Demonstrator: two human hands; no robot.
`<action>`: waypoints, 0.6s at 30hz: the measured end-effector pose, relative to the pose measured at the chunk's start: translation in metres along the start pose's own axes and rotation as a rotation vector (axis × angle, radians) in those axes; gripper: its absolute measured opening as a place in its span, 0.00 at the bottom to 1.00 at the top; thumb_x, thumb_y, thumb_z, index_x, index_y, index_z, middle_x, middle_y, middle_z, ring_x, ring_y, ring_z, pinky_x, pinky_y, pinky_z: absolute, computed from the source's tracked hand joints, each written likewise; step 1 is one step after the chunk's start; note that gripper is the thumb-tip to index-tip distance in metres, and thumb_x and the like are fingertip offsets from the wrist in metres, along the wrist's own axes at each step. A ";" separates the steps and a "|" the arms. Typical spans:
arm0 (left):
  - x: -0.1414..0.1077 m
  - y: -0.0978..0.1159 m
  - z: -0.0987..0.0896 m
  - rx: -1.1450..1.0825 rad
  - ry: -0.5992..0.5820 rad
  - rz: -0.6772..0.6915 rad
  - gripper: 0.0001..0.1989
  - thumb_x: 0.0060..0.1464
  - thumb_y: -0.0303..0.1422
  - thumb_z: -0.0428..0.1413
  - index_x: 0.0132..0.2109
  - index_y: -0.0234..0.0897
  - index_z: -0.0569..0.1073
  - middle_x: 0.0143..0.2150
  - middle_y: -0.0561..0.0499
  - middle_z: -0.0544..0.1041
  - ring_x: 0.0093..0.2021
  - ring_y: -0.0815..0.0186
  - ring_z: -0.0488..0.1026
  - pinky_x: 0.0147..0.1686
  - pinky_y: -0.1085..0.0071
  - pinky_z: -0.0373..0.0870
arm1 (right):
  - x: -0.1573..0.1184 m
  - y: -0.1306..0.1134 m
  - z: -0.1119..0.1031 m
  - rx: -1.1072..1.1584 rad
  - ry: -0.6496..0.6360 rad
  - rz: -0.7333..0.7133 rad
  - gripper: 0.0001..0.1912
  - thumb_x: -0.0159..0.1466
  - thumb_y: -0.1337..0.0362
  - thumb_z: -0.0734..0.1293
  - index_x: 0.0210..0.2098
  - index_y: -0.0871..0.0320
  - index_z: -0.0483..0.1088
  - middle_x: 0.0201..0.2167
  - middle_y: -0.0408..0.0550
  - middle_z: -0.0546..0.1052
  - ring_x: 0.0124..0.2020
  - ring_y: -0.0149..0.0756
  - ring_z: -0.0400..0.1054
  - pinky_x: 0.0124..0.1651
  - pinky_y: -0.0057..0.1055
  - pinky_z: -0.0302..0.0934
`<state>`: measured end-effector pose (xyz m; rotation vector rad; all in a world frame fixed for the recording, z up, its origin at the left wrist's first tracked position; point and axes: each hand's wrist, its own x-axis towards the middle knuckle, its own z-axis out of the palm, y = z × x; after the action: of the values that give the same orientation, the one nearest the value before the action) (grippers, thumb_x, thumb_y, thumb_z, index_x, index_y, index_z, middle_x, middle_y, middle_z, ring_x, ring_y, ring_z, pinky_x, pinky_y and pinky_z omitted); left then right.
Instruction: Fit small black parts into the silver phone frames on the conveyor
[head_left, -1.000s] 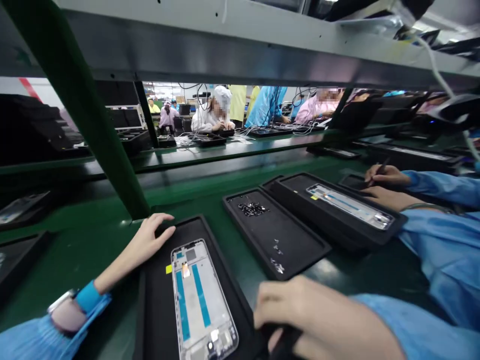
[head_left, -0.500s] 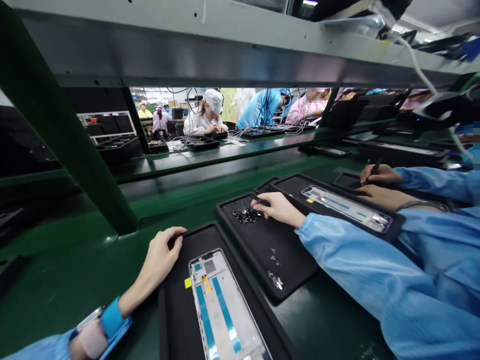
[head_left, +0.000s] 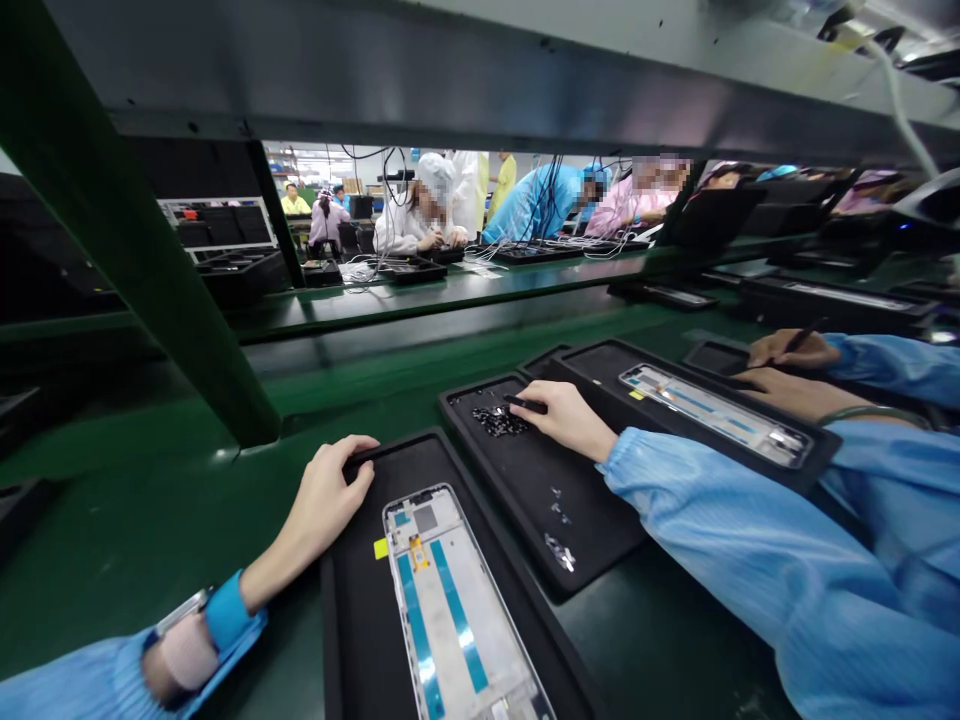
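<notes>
Right hand (head_left: 566,415) pinches a slim dark tool (head_left: 527,404), apparently tweezers, over the heap of small dark parts (head_left: 499,420) at the far end of the parts tray (head_left: 517,480); whether its tip grips a piece, I can't tell. Left hand (head_left: 326,490) curves, thumb and fingers apart, over the far-left edge of the near tray (head_left: 360,600), where the phone frame (head_left: 450,610) lies flat. I'd call this the picking step; it calls for isolating one part and closing lightly, with the near tray steady.

Counts: one such tool in the right hand, one heap too jumbled to number, some loose silvery bits (head_left: 560,552) at the near end, also uncountable. The phone frame has two long blue strips and one yellow tab (head_left: 381,548); one similar frame (head_left: 716,415) lies farther right, beside a co-worker's two hands (head_left: 799,390).
</notes>
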<state>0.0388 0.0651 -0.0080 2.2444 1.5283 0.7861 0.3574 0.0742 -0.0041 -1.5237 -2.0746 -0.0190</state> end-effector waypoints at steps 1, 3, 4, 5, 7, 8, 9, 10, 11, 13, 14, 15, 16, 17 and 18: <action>0.000 0.000 0.000 -0.001 0.002 0.004 0.16 0.49 0.36 0.45 0.42 0.36 0.71 0.43 0.48 0.76 0.45 0.57 0.70 0.46 0.59 0.65 | 0.000 0.001 0.000 0.004 0.005 0.001 0.07 0.59 0.66 0.65 0.30 0.62 0.74 0.29 0.49 0.75 0.32 0.35 0.69 0.36 0.29 0.60; 0.000 -0.001 0.000 -0.005 0.006 0.012 0.16 0.49 0.36 0.45 0.42 0.37 0.71 0.43 0.48 0.76 0.45 0.57 0.70 0.46 0.60 0.66 | 0.000 0.001 0.001 0.020 0.015 -0.009 0.07 0.59 0.65 0.65 0.31 0.61 0.74 0.29 0.49 0.76 0.32 0.35 0.70 0.36 0.29 0.61; 0.000 -0.001 0.000 -0.006 0.009 0.014 0.16 0.49 0.36 0.45 0.42 0.37 0.71 0.43 0.48 0.76 0.45 0.57 0.70 0.46 0.60 0.65 | -0.001 0.001 0.001 0.031 0.018 -0.018 0.08 0.60 0.64 0.64 0.31 0.61 0.74 0.30 0.49 0.76 0.32 0.35 0.70 0.36 0.29 0.61; -0.001 -0.001 0.001 -0.005 0.010 0.014 0.16 0.50 0.36 0.46 0.42 0.37 0.71 0.43 0.48 0.76 0.45 0.57 0.70 0.46 0.60 0.65 | -0.001 0.001 0.001 0.043 0.018 -0.028 0.09 0.61 0.64 0.63 0.31 0.61 0.74 0.30 0.49 0.76 0.33 0.36 0.70 0.37 0.29 0.61; -0.001 -0.001 0.001 -0.001 0.008 0.013 0.15 0.50 0.35 0.46 0.43 0.37 0.71 0.43 0.48 0.76 0.45 0.57 0.70 0.46 0.60 0.65 | 0.000 0.002 0.000 0.053 0.012 -0.042 0.11 0.62 0.63 0.61 0.32 0.61 0.74 0.30 0.50 0.75 0.33 0.36 0.69 0.38 0.30 0.61; -0.001 -0.002 0.001 -0.001 0.006 0.014 0.15 0.50 0.35 0.46 0.43 0.37 0.71 0.43 0.48 0.76 0.45 0.57 0.70 0.46 0.60 0.65 | 0.000 0.002 0.000 0.051 0.010 -0.043 0.12 0.62 0.63 0.61 0.32 0.61 0.74 0.31 0.50 0.75 0.34 0.37 0.69 0.38 0.31 0.61; -0.001 -0.002 0.001 -0.002 0.006 0.016 0.15 0.50 0.35 0.46 0.43 0.37 0.71 0.43 0.49 0.76 0.45 0.57 0.70 0.46 0.60 0.65 | 0.000 0.002 -0.001 0.050 0.009 -0.042 0.12 0.63 0.63 0.60 0.32 0.61 0.74 0.31 0.51 0.75 0.34 0.37 0.69 0.38 0.31 0.60; -0.001 -0.002 0.002 -0.004 0.007 0.020 0.15 0.50 0.35 0.46 0.43 0.37 0.71 0.43 0.49 0.76 0.45 0.57 0.70 0.46 0.60 0.65 | 0.000 0.002 -0.001 0.050 0.008 -0.041 0.12 0.62 0.63 0.60 0.32 0.62 0.74 0.31 0.51 0.75 0.34 0.37 0.69 0.38 0.32 0.60; 0.000 -0.003 0.002 -0.006 0.011 0.024 0.15 0.50 0.34 0.46 0.43 0.38 0.71 0.43 0.49 0.76 0.45 0.57 0.70 0.46 0.61 0.65 | 0.000 0.003 -0.001 0.053 0.006 -0.043 0.12 0.62 0.63 0.61 0.33 0.62 0.74 0.31 0.52 0.75 0.34 0.38 0.69 0.39 0.32 0.60; 0.000 -0.003 0.002 -0.010 0.019 0.031 0.14 0.50 0.34 0.47 0.43 0.38 0.71 0.43 0.49 0.76 0.45 0.57 0.70 0.46 0.61 0.65 | 0.000 0.004 -0.001 0.067 -0.010 -0.052 0.10 0.62 0.65 0.61 0.33 0.61 0.74 0.32 0.52 0.74 0.35 0.38 0.69 0.39 0.32 0.61; 0.000 -0.004 0.002 -0.010 0.022 0.032 0.14 0.50 0.34 0.47 0.42 0.38 0.71 0.42 0.49 0.76 0.45 0.57 0.70 0.46 0.61 0.65 | 0.000 0.004 -0.001 0.071 -0.019 -0.056 0.10 0.61 0.65 0.62 0.33 0.61 0.74 0.33 0.52 0.74 0.35 0.37 0.69 0.40 0.32 0.61; 0.000 -0.004 0.002 -0.010 0.023 0.032 0.14 0.50 0.34 0.47 0.42 0.38 0.71 0.42 0.49 0.76 0.45 0.57 0.70 0.45 0.61 0.65 | 0.000 0.004 0.000 0.071 -0.028 -0.059 0.09 0.61 0.66 0.62 0.34 0.61 0.74 0.33 0.51 0.74 0.35 0.37 0.69 0.40 0.31 0.61; 0.000 -0.004 0.002 -0.011 0.022 0.032 0.14 0.50 0.34 0.47 0.42 0.38 0.71 0.42 0.49 0.76 0.45 0.57 0.70 0.45 0.62 0.65 | 0.000 0.004 0.000 0.067 -0.034 -0.061 0.09 0.61 0.66 0.62 0.34 0.61 0.74 0.33 0.51 0.74 0.36 0.37 0.69 0.40 0.31 0.60; 0.000 -0.004 0.002 -0.011 0.021 0.032 0.14 0.50 0.34 0.47 0.42 0.38 0.71 0.42 0.50 0.76 0.45 0.58 0.70 0.45 0.62 0.65 | 0.000 0.004 0.001 0.060 -0.038 -0.062 0.09 0.61 0.66 0.63 0.33 0.61 0.74 0.33 0.51 0.74 0.36 0.37 0.69 0.41 0.31 0.60; 0.000 -0.004 0.002 -0.011 0.020 0.032 0.14 0.50 0.34 0.47 0.42 0.38 0.71 0.42 0.50 0.76 0.45 0.58 0.70 0.45 0.62 0.65 | 0.000 0.004 0.001 0.053 -0.039 -0.062 0.09 0.61 0.66 0.63 0.33 0.61 0.74 0.33 0.51 0.74 0.35 0.37 0.69 0.40 0.31 0.60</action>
<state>0.0373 0.0666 -0.0116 2.2649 1.4963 0.8270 0.3605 0.0763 -0.0059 -1.4384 -2.1356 0.0416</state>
